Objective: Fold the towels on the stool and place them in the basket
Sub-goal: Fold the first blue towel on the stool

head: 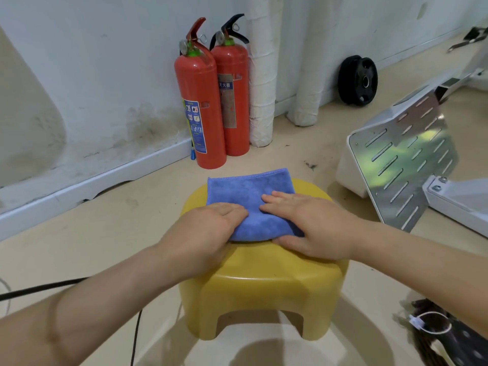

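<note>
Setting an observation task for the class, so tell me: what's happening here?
A person's left hand and right hand rest on a blue towel that lies on a yellow stool, fingers fairly straight, as if smoothing it. The towel looks folded already but has not been put away.

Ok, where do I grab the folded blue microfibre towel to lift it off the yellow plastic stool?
Pinch the blue microfibre towel at its near, rounded fold, coming from your side. The shadow beneath on the yellow plastic stool suggests a gap there; left hand and right hand lie flat at it.
</note>
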